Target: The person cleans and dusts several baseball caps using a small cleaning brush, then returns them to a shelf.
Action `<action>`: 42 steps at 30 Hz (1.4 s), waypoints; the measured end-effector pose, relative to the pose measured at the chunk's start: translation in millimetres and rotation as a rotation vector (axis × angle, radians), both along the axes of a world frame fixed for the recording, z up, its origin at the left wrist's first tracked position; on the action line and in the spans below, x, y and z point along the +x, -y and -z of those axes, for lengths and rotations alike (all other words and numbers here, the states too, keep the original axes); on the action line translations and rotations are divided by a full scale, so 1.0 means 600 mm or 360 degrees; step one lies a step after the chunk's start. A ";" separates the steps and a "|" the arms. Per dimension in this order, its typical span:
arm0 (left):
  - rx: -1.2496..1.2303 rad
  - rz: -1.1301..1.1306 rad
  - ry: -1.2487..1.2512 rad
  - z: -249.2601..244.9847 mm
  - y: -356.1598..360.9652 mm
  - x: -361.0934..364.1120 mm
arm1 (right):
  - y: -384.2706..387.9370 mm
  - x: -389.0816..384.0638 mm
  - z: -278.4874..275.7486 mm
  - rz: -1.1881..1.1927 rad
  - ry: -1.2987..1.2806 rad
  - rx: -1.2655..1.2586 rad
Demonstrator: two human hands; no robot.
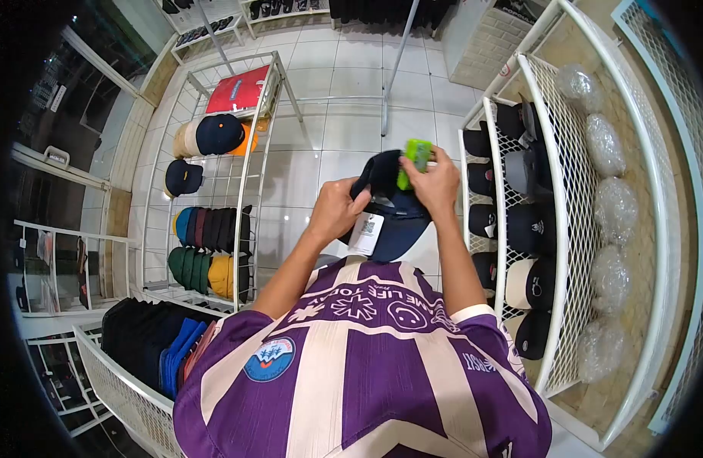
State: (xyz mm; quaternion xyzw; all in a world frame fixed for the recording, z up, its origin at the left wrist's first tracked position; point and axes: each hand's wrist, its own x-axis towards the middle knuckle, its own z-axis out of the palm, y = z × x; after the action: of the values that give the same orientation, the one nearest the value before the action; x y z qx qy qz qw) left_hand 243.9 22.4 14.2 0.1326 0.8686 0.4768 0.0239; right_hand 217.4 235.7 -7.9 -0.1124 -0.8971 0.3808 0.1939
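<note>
A dark navy cap (403, 230) is held in front of the chest, with its inside partly showing. My left hand (338, 211) grips the cap's edge between thumb and fingers. From the cap hangs a white tag (365, 233) with a printed code, just below that hand. My right hand (434, 180) has its fingers closed on a bright green object (417, 162), which lies against the cap's upper right edge. What the green object is, I cannot make out.
At the left, a white wire rack (261, 175) bears caps in several colours and a red package (238, 92). Another mesh rack (569, 229) with caps stands close on the right, beside clear plastic bundles (615, 210). Folded dark clothes (138, 336) fill a lower-left basket.
</note>
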 end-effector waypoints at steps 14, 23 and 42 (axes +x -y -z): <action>-0.0010 0.0047 -0.0308 0.045 -0.003 -0.001 | 0.045 0.025 -0.060 -0.0280 0.0102 -0.0454; 0.0034 -0.0075 -0.0092 0.025 -0.012 -0.003 | 0.040 0.013 -0.043 -0.0218 0.0023 -0.0413; 0.0214 -0.0195 -0.0221 0.021 -0.030 -0.008 | 0.024 -0.001 -0.038 -0.0042 0.0096 -0.0498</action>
State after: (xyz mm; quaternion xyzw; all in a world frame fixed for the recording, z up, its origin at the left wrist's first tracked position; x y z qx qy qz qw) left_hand 238.8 40.5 1.6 0.1132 0.8408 0.5241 -0.0745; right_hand 216.5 221.6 15.2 -0.1408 -0.8337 0.5147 0.1420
